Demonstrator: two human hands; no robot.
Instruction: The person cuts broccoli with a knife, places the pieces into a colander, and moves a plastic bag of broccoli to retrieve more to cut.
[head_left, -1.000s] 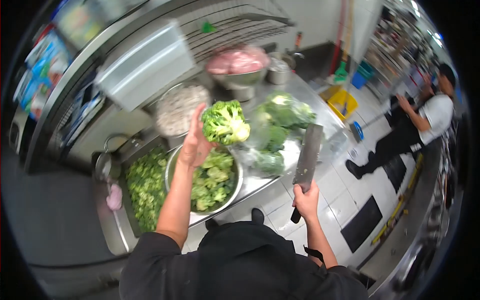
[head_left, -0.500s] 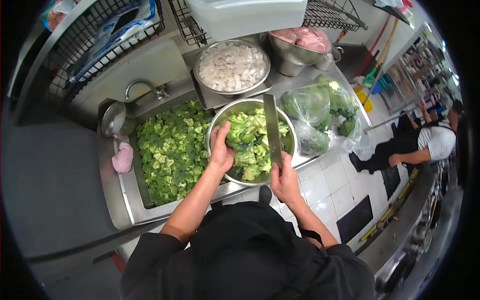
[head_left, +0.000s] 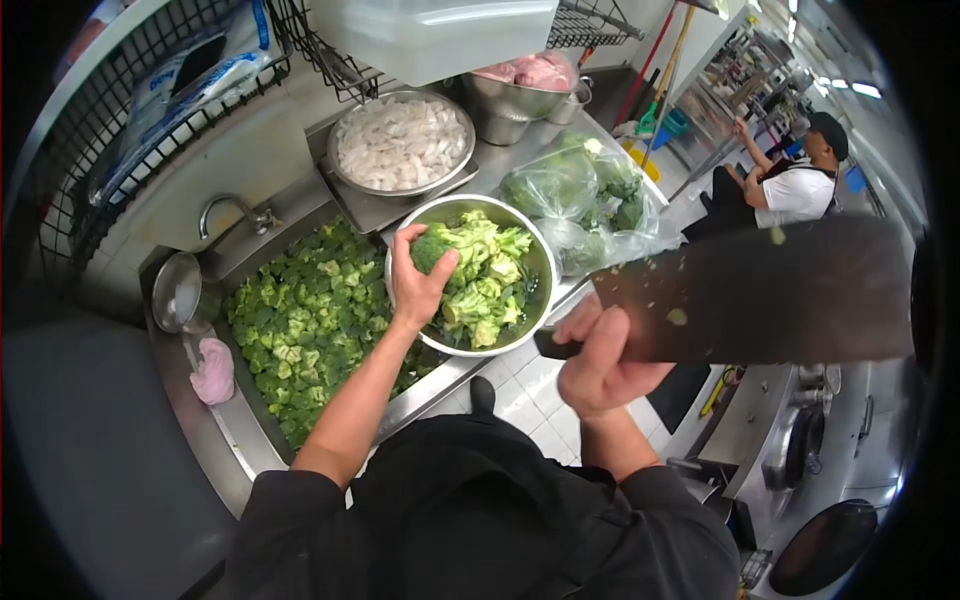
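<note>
My left hand (head_left: 416,282) is wrapped round a head of broccoli (head_left: 434,246) at the left side of a steel bowl (head_left: 546,300). More cut broccoli stalks and heads (head_left: 490,285) lie in that bowl. In my right hand (head_left: 603,368) is the handle of a cleaver (head_left: 765,295), held up to the right of the bowl, apart from the broccoli. Its broad blade points right, with small green bits stuck to it. Left of the bowl, the sink (head_left: 262,420) is filled with broccoli florets (head_left: 305,325).
Behind the bowl stand a bowl of pale sliced pieces (head_left: 402,145) and a bowl of pink meat (head_left: 525,75). A clear plastic bag of broccoli (head_left: 580,200) lies on the counter. A faucet (head_left: 235,208), steel pot (head_left: 182,292) and pink cloth (head_left: 212,372) border the sink. Another person (head_left: 795,190) is at right.
My right hand has swung the cleaver from upright over the bowl to the right and nearer the camera. My left hand now grips the broccoli from above. The view has shifted right.
</note>
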